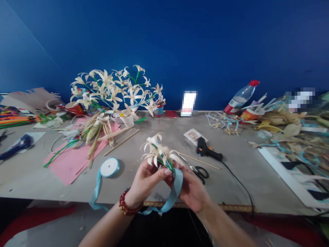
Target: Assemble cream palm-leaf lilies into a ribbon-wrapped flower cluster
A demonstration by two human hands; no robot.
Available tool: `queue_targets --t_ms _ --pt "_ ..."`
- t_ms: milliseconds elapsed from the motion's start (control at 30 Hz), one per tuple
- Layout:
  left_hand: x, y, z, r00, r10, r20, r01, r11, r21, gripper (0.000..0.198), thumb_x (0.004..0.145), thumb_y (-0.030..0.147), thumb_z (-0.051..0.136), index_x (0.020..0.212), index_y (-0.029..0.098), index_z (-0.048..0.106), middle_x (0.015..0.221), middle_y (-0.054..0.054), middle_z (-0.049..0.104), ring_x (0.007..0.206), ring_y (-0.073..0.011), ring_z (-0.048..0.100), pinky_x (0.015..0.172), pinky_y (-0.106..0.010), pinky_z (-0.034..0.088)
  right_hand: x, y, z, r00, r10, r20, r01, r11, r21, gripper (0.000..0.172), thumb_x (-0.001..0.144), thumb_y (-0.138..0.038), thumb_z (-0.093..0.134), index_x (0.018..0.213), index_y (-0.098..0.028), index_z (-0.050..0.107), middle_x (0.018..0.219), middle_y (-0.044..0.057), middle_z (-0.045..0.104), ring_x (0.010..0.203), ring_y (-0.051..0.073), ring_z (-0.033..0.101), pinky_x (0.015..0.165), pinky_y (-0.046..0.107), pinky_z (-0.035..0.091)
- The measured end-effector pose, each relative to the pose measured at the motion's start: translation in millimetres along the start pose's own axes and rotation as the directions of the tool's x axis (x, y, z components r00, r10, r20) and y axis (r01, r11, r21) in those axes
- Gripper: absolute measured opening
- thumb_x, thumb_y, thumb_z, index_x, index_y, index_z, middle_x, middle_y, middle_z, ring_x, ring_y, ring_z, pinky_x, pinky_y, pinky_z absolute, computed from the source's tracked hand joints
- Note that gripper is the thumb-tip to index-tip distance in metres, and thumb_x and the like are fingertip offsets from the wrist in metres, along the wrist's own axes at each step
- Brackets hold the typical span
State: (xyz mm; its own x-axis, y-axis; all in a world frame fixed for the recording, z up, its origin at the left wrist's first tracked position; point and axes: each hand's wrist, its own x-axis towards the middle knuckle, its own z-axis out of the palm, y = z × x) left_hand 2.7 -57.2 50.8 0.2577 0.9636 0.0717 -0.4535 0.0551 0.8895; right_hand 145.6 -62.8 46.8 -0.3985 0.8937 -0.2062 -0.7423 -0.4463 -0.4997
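Observation:
A small bunch of cream handmade flowers (156,151) on green stems is between my hands over the table's front edge. My left hand (149,178), with a red bead bracelet (125,202) at the wrist, is closed, thumb pressed on the stems. My right hand (192,192) is curled around the other side, its fingers partly hidden behind the light blue ribbon (177,187). The ribbon loops from the stems, hangs below the table edge and runs left to its spool (110,167). Black-handled scissors (202,173) lie just beyond my right hand.
A black glue gun (208,149) with a trailing cord lies to the right, near a power strip (290,181). Many finished flowers (115,87) stand back left above pink paper (66,168). A tilted bottle (240,97) is back right. A blue glue gun (17,147) lies far left.

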Motion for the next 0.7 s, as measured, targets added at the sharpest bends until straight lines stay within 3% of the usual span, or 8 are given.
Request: queue_targets --t_ms 233,367,433,533,700 --pt "-5.8 6.1 8.1 0.976 0.168 -0.136 -0.112 0.933 0.343 0.013 0.078 0.025 0.077 0.085 0.017 0.07 0.081 -0.003 0.067 0.078 -0.0174 0.061 0.075 -0.029 0.052 -1.3 1.3 -1.6 0.985 -0.173 0.007 0.172 0.97 -0.171 0.019 0.072 -0.022 0.081 0.07 -0.02 0.063 0.08 -0.001 0.066 0.074 0.012 0.061 0.072 0.022 0.05" --pt "-10.0 7.6 11.6 0.955 0.252 -0.158 -0.142 0.853 0.502 0.01 0.078 0.025 0.076 0.085 0.018 0.074 0.085 -0.004 0.069 0.084 -0.0199 0.063 0.078 -0.029 0.051 -4.6 3.9 -5.0 0.929 -0.365 0.053 0.359 0.861 -0.361 0.015 0.077 -0.023 0.078 0.074 -0.021 0.064 0.085 0.001 0.065 0.08 0.014 0.061 0.076 0.024 0.05" --pt "-12.4 6.5 12.4 0.952 0.254 -0.171 -0.146 0.867 0.477 0.012 0.077 0.025 0.077 0.087 0.019 0.075 0.085 -0.004 0.071 0.083 -0.0203 0.065 0.075 -0.029 0.052 -6.8 4.1 -6.6 0.876 -0.466 0.125 0.467 0.755 -0.46 0.011 0.081 -0.025 0.075 0.078 -0.022 0.065 0.088 0.003 0.065 0.084 0.017 0.062 0.081 0.029 0.051" --pt "-16.6 1.8 12.3 0.954 0.227 -0.195 -0.131 0.902 0.411 0.012 0.076 0.026 0.078 0.087 0.02 0.076 0.085 -0.004 0.073 0.081 -0.0201 0.067 0.075 -0.029 0.054 -10.2 1.6 -7.2 0.779 -0.563 0.276 0.592 0.516 -0.619 0.004 0.087 -0.021 0.066 0.084 -0.024 0.066 0.092 0.006 0.066 0.091 0.021 0.064 0.083 0.035 0.052" --pt "-22.6 -7.8 14.3 0.937 0.216 -0.275 -0.112 0.93 0.349 0.012 0.081 0.023 0.073 0.092 0.019 0.075 0.094 -0.006 0.076 0.093 -0.0222 0.069 0.087 -0.032 0.053 -13.2 -5.9 -5.7 0.554 -0.62 0.556 0.709 0.001 -0.705 0.028 0.081 -0.003 0.06 0.095 -0.027 0.067 0.091 0.006 0.069 0.094 0.025 0.066 0.086 0.043 0.053"
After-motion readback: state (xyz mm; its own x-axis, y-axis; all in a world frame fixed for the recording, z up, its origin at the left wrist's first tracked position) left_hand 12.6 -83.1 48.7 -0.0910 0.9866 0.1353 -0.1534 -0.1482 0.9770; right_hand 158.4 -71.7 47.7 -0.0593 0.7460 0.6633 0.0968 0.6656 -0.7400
